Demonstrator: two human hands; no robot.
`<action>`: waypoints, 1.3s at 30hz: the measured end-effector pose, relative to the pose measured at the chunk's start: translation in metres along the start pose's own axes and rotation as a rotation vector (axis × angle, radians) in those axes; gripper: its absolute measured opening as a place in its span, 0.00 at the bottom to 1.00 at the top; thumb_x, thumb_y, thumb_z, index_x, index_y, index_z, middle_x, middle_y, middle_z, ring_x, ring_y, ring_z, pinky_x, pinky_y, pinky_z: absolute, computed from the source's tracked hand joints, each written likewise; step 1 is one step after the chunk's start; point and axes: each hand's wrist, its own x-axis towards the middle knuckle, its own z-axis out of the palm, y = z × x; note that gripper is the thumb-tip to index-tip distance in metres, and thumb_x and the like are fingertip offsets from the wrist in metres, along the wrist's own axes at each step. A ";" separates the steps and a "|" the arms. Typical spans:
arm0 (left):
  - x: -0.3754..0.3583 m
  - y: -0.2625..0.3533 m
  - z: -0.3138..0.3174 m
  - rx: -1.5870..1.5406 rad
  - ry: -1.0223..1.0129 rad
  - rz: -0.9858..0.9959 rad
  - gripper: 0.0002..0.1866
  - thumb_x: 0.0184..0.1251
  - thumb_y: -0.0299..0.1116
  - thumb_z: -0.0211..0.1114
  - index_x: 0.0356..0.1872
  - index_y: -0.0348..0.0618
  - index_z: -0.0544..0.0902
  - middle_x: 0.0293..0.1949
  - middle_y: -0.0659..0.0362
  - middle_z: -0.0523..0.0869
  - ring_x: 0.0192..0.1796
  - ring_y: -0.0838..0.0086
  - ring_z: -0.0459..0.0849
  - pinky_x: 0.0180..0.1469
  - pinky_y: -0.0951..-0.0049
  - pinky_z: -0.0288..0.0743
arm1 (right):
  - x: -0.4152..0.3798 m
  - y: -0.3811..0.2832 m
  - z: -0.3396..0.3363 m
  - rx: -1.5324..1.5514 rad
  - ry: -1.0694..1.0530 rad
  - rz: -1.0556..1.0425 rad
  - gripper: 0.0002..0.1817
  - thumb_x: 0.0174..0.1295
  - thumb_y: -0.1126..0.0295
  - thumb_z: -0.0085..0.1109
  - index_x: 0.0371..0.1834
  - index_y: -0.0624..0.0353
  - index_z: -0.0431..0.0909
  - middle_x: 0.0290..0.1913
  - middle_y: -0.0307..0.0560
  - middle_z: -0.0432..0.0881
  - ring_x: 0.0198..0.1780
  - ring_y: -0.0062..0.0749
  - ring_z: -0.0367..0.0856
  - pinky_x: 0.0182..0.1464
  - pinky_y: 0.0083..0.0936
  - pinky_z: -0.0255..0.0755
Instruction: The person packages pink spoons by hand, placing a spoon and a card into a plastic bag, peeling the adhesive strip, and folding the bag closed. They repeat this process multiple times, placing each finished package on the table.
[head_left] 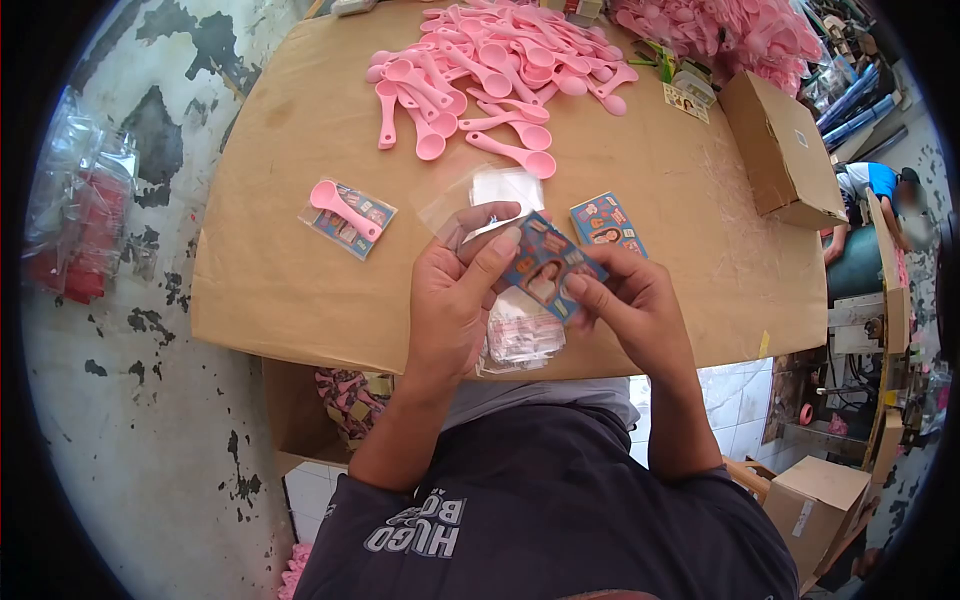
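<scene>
My left hand (452,290) pinches a clear plastic bag (445,208) at its opening, with the thumb close against a blue printed card (545,275). The card's other end is gripped between the thumb and fingers of my right hand (632,308), and it sits tilted at the bag's mouth. Under my hands lies a bundle of clear bags (525,338), its white upper part (507,188) showing beyond them. Just past my right hand is a stack of similar cards (603,215). Off to the left, a pink spoon (345,210) rests over a bagged card (376,212).
A large heap of pink spoons (490,60) covers the table's far side. At the far right stand a cardboard box (780,150) and bags of more pink spoons (735,35). Plastic bags hang on the left wall (85,210). Another person (870,190) bends down at the right.
</scene>
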 end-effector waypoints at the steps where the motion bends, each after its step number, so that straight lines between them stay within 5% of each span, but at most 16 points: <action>1: 0.000 0.000 0.001 0.000 -0.001 0.000 0.18 0.79 0.25 0.60 0.64 0.31 0.73 0.60 0.39 0.85 0.56 0.62 0.90 0.58 0.62 0.87 | 0.000 0.002 0.001 0.000 0.001 -0.001 0.10 0.74 0.70 0.65 0.50 0.66 0.81 0.35 0.39 0.86 0.32 0.17 0.84 0.35 0.16 0.78; 3: 0.001 -0.001 0.002 -0.006 0.003 0.065 0.18 0.79 0.26 0.61 0.65 0.30 0.72 0.58 0.41 0.86 0.55 0.65 0.90 0.58 0.63 0.87 | 0.002 0.007 0.005 0.127 0.145 -0.067 0.10 0.73 0.71 0.65 0.50 0.65 0.80 0.37 0.41 0.86 0.35 0.19 0.85 0.37 0.18 0.81; 10: -0.003 -0.016 0.007 0.011 -0.026 0.003 0.17 0.79 0.27 0.62 0.63 0.29 0.77 0.58 0.44 0.87 0.54 0.67 0.90 0.57 0.66 0.87 | 0.005 0.018 0.007 0.132 0.116 -0.126 0.09 0.72 0.74 0.65 0.50 0.64 0.78 0.38 0.42 0.86 0.40 0.22 0.86 0.44 0.21 0.82; 15: -0.012 -0.016 0.021 0.053 -0.005 0.071 0.20 0.79 0.26 0.62 0.66 0.29 0.76 0.64 0.46 0.83 0.65 0.66 0.84 0.68 0.61 0.77 | 0.017 0.015 0.042 0.156 0.300 -0.312 0.07 0.74 0.74 0.63 0.49 0.64 0.79 0.39 0.41 0.87 0.38 0.18 0.84 0.43 0.19 0.80; 19: -0.013 -0.014 0.017 0.070 0.036 0.088 0.23 0.79 0.26 0.63 0.71 0.34 0.74 0.64 0.51 0.84 0.62 0.74 0.84 0.63 0.69 0.80 | 0.014 0.018 0.035 0.182 0.133 -0.200 0.07 0.75 0.73 0.62 0.50 0.64 0.79 0.39 0.42 0.87 0.38 0.17 0.84 0.42 0.18 0.80; 21: -0.008 -0.008 0.019 -0.014 0.046 0.157 0.32 0.78 0.23 0.59 0.80 0.38 0.62 0.71 0.43 0.77 0.71 0.61 0.79 0.73 0.58 0.74 | 0.011 0.020 0.034 0.305 0.098 -0.116 0.07 0.76 0.73 0.61 0.49 0.65 0.79 0.40 0.42 0.87 0.38 0.17 0.84 0.40 0.17 0.79; 25: 0.001 0.003 0.016 -0.198 0.016 0.260 0.36 0.79 0.22 0.54 0.84 0.49 0.53 0.70 0.41 0.77 0.71 0.56 0.79 0.73 0.52 0.75 | 0.006 0.028 0.032 0.262 0.076 -0.066 0.06 0.75 0.73 0.63 0.47 0.63 0.78 0.38 0.40 0.86 0.37 0.16 0.83 0.38 0.17 0.78; 27: 0.004 0.002 0.010 -0.236 -0.070 0.291 0.35 0.80 0.25 0.51 0.84 0.54 0.52 0.68 0.40 0.78 0.70 0.53 0.79 0.72 0.46 0.77 | 0.005 0.030 0.041 0.337 0.086 -0.070 0.06 0.74 0.72 0.64 0.45 0.62 0.78 0.36 0.39 0.85 0.36 0.16 0.83 0.38 0.17 0.77; 31: 0.003 -0.006 0.012 -0.427 -0.126 0.268 0.33 0.82 0.26 0.51 0.83 0.57 0.55 0.58 0.43 0.84 0.61 0.56 0.86 0.66 0.51 0.82 | 0.004 0.025 0.049 0.296 0.121 -0.047 0.06 0.72 0.72 0.66 0.43 0.60 0.77 0.35 0.37 0.84 0.35 0.15 0.82 0.38 0.16 0.77; 34: 0.001 -0.010 0.019 -0.423 -0.126 0.247 0.29 0.84 0.28 0.52 0.81 0.50 0.58 0.51 0.49 0.85 0.54 0.62 0.88 0.59 0.59 0.85 | 0.007 0.026 0.046 0.285 0.069 -0.019 0.07 0.70 0.73 0.67 0.42 0.59 0.76 0.40 0.38 0.83 0.39 0.14 0.80 0.40 0.15 0.75; 39: -0.001 -0.007 0.011 -0.346 -0.072 0.180 0.26 0.84 0.34 0.56 0.77 0.41 0.63 0.44 0.56 0.82 0.47 0.69 0.86 0.58 0.59 0.84 | 0.012 0.026 0.060 0.018 0.241 -0.329 0.11 0.65 0.78 0.71 0.41 0.60 0.75 0.48 0.38 0.77 0.46 0.15 0.76 0.39 0.17 0.74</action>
